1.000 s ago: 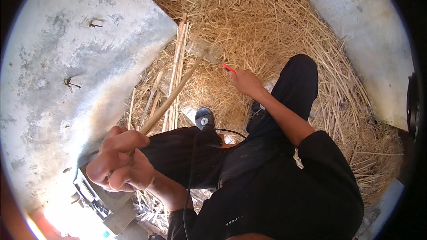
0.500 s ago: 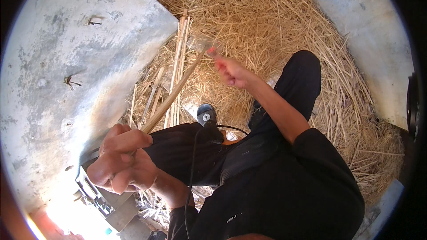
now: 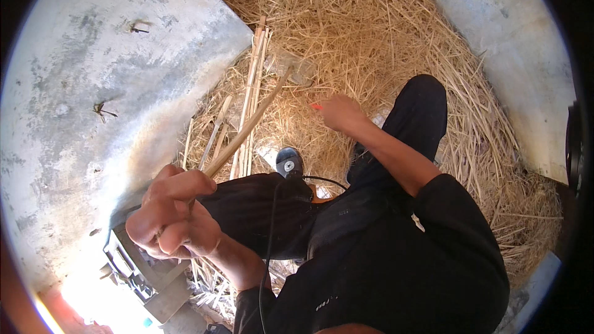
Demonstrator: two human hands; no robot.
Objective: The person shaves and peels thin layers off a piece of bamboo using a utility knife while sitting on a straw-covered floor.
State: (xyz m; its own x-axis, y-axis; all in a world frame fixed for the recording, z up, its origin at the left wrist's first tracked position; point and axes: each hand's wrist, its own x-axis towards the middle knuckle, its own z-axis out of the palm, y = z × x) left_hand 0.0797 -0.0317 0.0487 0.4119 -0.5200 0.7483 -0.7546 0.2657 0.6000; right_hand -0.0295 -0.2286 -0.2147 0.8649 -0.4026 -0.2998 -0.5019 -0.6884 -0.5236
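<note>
In the lower left, my left hand (image 3: 174, 215) is closed around the near end of a long tan strip (image 3: 247, 127) that looks like split bamboo. The strip slants away up and to the right, its far tip above the straw. My right hand (image 3: 344, 115) is a fist to the right of that tip, apart from it. A small red-orange end of a hand tool (image 3: 316, 106) pokes out of this fist; the rest is hidden, so its kind cannot be told.
Loose straw (image 3: 371, 31) covers the ground. Several pale strips (image 3: 252, 96) lie beside the whitish wall (image 3: 124, 49) on the left. Another wall (image 3: 507, 43) stands at right. A grey metal object (image 3: 139, 272) sits at lower left, and a black cable (image 3: 270, 241) crosses my lap.
My right hand has pulled back from the strip's far tip, to the right and nearer to me. The left hand still grips the strip, which has barely shifted.
</note>
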